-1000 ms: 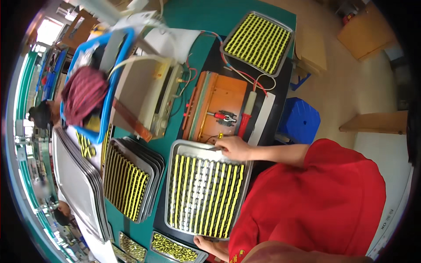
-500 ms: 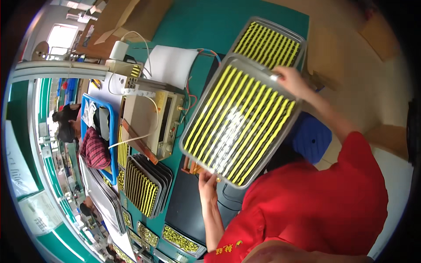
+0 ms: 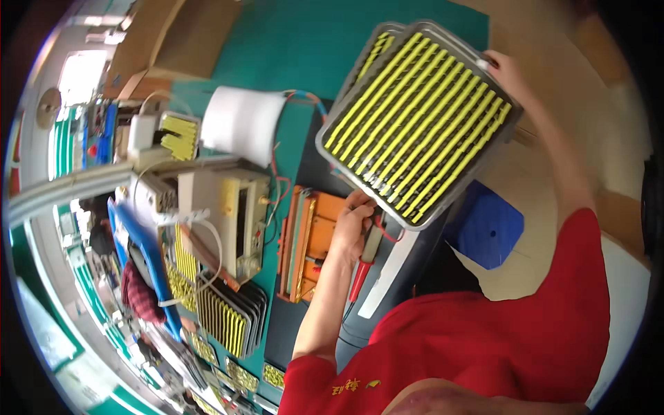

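Observation:
A grey rectangular tray [image 3: 415,225], tilted, carries slanting rows of yellow pieces [image 3: 422,124] with dark gaps between them. At its far right corner my right hand [image 3: 505,71] grips the rim, fingers partly hidden behind it. My left hand [image 3: 354,220] is closed at the near left edge, its fingertips partly under the tray. Another tray [image 3: 387,28] of yellow rows lies behind and mostly covered; whether the two touch I cannot tell. Beside my left hand are an orange fixture [image 3: 324,225] and a red-handled tool [image 3: 360,280].
Left of the fixture stands a beige bench instrument [image 3: 245,221] with loose cables. Stacked trays [image 3: 259,304] of yellow rows sit nearer. A white foam sheet [image 3: 245,124] and a cardboard box [image 3: 194,38] lie farther back. A blue stool [image 3: 490,225] stands right of the bench.
Both hands have carried the tray farther away and to the right, over the other tray. The orange fixture and red-handled tool now show. The view has shifted too.

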The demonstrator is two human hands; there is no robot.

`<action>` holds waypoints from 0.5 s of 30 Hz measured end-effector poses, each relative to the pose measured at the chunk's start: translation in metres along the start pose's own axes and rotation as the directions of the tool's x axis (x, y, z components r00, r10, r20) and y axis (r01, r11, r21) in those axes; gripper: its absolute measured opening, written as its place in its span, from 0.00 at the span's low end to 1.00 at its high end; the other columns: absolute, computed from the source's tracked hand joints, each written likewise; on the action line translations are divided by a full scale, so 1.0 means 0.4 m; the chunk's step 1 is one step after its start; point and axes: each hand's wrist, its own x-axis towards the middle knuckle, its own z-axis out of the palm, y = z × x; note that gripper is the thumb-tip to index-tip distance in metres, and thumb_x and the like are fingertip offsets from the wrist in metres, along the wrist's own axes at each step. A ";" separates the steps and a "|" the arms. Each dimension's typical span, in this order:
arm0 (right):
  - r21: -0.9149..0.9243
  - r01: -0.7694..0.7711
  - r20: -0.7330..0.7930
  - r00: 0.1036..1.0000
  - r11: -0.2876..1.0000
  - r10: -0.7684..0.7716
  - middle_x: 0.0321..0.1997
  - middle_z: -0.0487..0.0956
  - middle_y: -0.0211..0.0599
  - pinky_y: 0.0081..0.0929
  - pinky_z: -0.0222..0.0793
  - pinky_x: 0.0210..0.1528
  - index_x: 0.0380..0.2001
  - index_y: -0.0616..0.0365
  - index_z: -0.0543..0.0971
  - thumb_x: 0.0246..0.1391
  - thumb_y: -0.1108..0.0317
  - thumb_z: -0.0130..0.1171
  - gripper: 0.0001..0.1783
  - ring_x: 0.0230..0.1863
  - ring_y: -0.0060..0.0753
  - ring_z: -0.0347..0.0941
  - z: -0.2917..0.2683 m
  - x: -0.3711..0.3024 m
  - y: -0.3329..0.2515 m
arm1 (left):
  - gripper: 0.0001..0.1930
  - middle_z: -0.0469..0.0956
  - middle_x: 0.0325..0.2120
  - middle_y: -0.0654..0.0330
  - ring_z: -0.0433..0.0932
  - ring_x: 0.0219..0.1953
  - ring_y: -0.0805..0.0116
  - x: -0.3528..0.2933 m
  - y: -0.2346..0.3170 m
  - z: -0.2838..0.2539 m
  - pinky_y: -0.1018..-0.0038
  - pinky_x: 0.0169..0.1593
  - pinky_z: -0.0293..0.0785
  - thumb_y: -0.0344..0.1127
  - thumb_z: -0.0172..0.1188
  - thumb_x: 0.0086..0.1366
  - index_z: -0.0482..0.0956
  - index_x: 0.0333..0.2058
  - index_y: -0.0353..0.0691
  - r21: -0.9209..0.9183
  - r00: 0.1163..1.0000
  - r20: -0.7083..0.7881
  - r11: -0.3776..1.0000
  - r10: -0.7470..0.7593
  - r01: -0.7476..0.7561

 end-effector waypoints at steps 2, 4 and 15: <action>0.018 -0.020 0.016 1.000 1.000 0.020 0.38 0.81 0.43 0.36 0.72 0.40 0.45 0.56 0.77 0.59 0.59 0.56 0.15 0.38 0.42 0.78 0.025 0.040 0.031 | 0.26 0.73 0.47 0.57 0.70 0.44 0.75 0.006 0.025 0.023 0.86 0.29 0.61 0.18 0.44 0.54 0.69 0.53 0.30 0.026 0.999 0.034 0.999 -0.039 0.038; -0.106 -0.031 0.047 0.998 0.994 0.036 0.37 0.81 0.42 0.37 0.71 0.41 0.44 0.56 0.78 0.58 0.59 0.56 0.15 0.38 0.42 0.77 0.030 0.068 0.026 | 0.22 0.73 0.45 0.60 0.69 0.34 0.79 0.008 0.031 0.053 0.85 0.28 0.60 0.20 0.45 0.57 0.69 0.52 0.34 0.029 0.996 -0.009 0.996 -0.089 0.089; -0.126 0.031 0.099 0.995 0.992 -0.018 0.36 0.79 0.41 0.37 0.70 0.42 0.43 0.57 0.78 0.57 0.58 0.56 0.16 0.40 0.44 0.76 0.138 0.210 0.047 | 0.17 0.73 0.38 0.66 0.68 0.31 0.77 0.113 0.031 0.051 0.85 0.26 0.57 0.22 0.46 0.59 0.72 0.47 0.38 -0.074 0.991 -0.081 0.992 -0.106 0.100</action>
